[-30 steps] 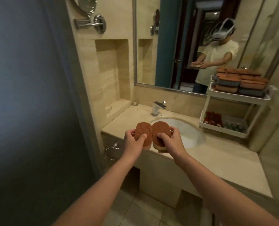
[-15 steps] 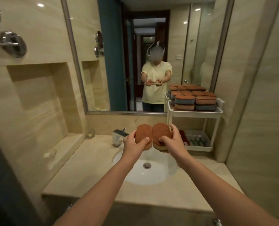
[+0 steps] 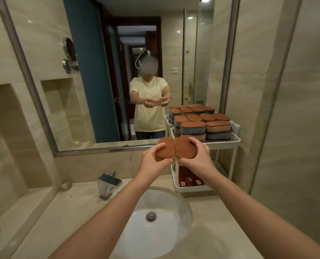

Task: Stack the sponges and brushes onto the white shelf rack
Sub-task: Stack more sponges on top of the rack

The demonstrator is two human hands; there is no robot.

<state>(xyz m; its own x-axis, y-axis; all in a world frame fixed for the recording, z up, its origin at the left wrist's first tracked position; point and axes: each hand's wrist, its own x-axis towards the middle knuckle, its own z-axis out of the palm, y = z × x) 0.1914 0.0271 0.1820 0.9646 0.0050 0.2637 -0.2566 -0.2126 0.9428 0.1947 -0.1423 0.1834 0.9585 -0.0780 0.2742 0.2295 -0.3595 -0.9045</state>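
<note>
Already the top tier of the white shelf rack [image 3: 223, 144] is crowded: several sponges with brown scrub faces and blue or tan bodies sit there stacked two high, packed against one another, so much of the stacking looks done. Two more are on the way. The left hand [image 3: 151, 161] has its fingers curled round a brown-topped sponge [image 3: 165, 148], thumb across the upper face, and the right hand [image 3: 196, 158] grips a second sponge [image 3: 186, 150] the same way; the two pads touch edge to edge, held in the air above the sink [image 3: 181, 208] and just in front of the rack's near left corner. Neither rests on the shelf yet. The lower tier holds some red packets [image 3: 190, 179]; I cannot tell whether any brushes are among them, and none show elsewhere. What remains, as far as can be judged, is setting this pair on the pile, where free room looks scarce, so they would likely go on top.
</note>
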